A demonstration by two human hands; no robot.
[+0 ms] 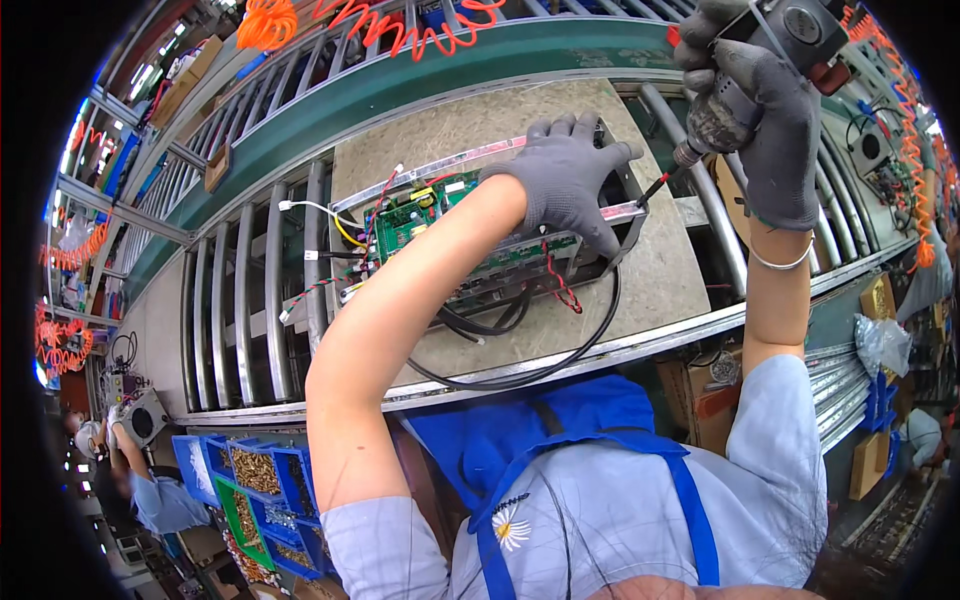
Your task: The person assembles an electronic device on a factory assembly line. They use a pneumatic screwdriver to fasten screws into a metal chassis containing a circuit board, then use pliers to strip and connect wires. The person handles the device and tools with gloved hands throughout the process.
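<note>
My left hand (568, 178), in a grey glove, lies with fingers spread over the right end of an open metal chassis (495, 150). A green circuit board (405, 222) shows inside it, partly hidden by my left forearm. My right hand (778, 140), also gloved, is wrapped round a dark power screwdriver (725, 115). Its long bit slants down to the chassis's right corner, where the tip seems to touch; the screw, if any, is too small to see. Loose white, red and black wires stick out on the left, and a black cable (560, 380) loops in front.
The chassis rests on a flat grey-beige board (665, 265) over conveyor rollers (245, 300). Blue and green bins (255, 470) of small metal parts stand at lower left. Orange coiled hoses (430, 30) hang at the far side. Other people work at far left and far right.
</note>
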